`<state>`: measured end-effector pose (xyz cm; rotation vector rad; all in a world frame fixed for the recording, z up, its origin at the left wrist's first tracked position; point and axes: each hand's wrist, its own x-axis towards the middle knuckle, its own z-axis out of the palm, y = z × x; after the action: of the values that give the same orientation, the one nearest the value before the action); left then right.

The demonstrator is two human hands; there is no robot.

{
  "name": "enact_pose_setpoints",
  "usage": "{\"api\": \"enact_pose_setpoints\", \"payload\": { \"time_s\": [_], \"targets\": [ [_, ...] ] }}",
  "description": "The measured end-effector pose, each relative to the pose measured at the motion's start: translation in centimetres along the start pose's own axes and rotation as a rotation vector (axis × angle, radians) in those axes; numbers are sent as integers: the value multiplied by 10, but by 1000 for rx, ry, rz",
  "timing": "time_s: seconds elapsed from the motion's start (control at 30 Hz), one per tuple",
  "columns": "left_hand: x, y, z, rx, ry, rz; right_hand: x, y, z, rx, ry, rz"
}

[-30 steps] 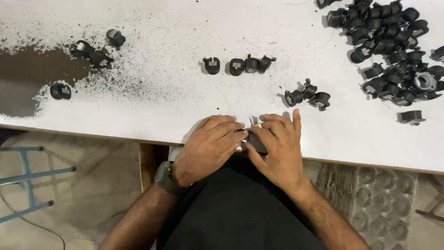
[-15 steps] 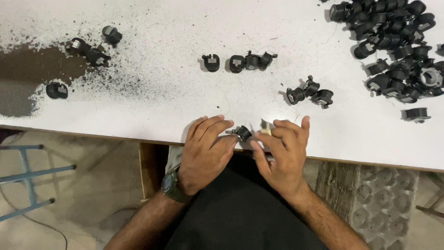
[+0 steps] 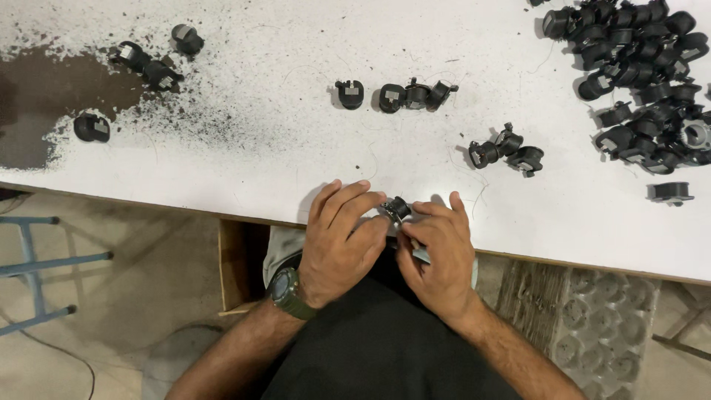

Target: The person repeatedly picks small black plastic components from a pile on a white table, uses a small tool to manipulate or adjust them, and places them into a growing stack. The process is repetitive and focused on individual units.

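Small black plastic part (image 3: 398, 208), round-bodied with a metal glint, sits at the near edge of the white table (image 3: 296, 155). Left hand (image 3: 338, 241) and right hand (image 3: 438, 252) fingers both pinch it.

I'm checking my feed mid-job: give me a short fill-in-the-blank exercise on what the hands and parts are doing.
1. Both hands, left hand and right hand, hold one small ____ plastic part.
2. They work at the near edge of the ____ tabletop.
3. The big pile of black plastic parts lies at the far ____.
4. The green wristwatch sits on the ____ wrist.

Missing words: black; white; right; left
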<state>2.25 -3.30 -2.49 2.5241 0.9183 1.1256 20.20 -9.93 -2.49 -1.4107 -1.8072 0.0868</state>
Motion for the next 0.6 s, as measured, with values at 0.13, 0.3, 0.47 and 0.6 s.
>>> {"api": "enact_pose_setpoints", "payload": {
  "time_s": [0.13, 0.3, 0.47, 0.6],
  "targets": [
    [-1, -3, 3, 152, 8, 95, 0, 0, 2, 69, -20, 5],
    [-2, 0, 2, 128, 42, 107, -1, 1, 2, 64, -19, 11],
    [2, 0, 1, -16, 37, -66, -2, 0, 1, 71, -21, 5],
    [4, -1, 0, -71, -34, -167, -3, 0, 2, 60, -17, 1]
  ]
}}
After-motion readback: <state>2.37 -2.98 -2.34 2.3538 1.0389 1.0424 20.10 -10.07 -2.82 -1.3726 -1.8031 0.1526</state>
